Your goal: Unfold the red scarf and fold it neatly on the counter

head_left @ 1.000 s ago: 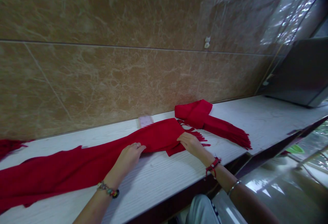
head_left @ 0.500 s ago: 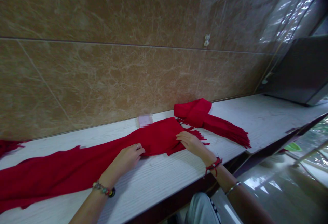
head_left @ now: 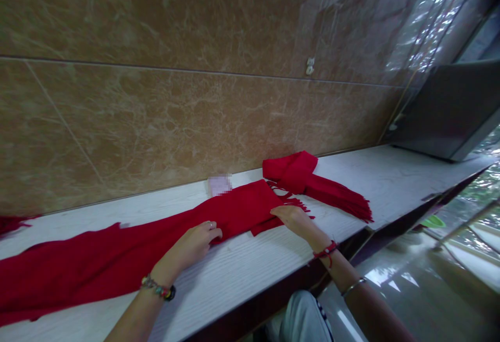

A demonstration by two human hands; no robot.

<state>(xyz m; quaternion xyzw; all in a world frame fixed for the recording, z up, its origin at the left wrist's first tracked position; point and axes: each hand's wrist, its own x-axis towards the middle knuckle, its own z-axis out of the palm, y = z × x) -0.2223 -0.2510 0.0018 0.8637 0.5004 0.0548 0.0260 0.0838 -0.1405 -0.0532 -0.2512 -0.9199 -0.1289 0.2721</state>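
Two bare hands at the near side of a long red scarf (head_left: 234, 209), as seen from beside the worker. The left hand (head_left: 197, 245) rests at the scarf's near edge, fingers bent inward; whether cloth is held between thumb and fingers, I cannot tell. The right hand (head_left: 297, 222) touches the scarf beside its fringe (head_left: 299, 204), fingertips drawn together; the thumb is hidden, so a firm pinch cannot be confirmed either. Between the hands the top layer lies fairly smooth, while a lower layer juts out along the near edge, close to the right hand. For good handling, the two layers should be brought level there, with a light pull from both hands at once; a one-sided tug would probably skew the soft cloth. The fringe is best combed straight by the fingers rather than trapped under a layer. Leftward, the scarf spreads wider, with creases that call for flat-palm smoothing. It lies lengthwise on a white counter (head_left: 230, 274). Beyond its far edge sits a small pale item (head_left: 219, 184), blurred; a second red scarf (head_left: 299, 175), folded across itself, lies near the fringe and merits clearance. A tiled wall (head_left: 156, 123) stands behind.
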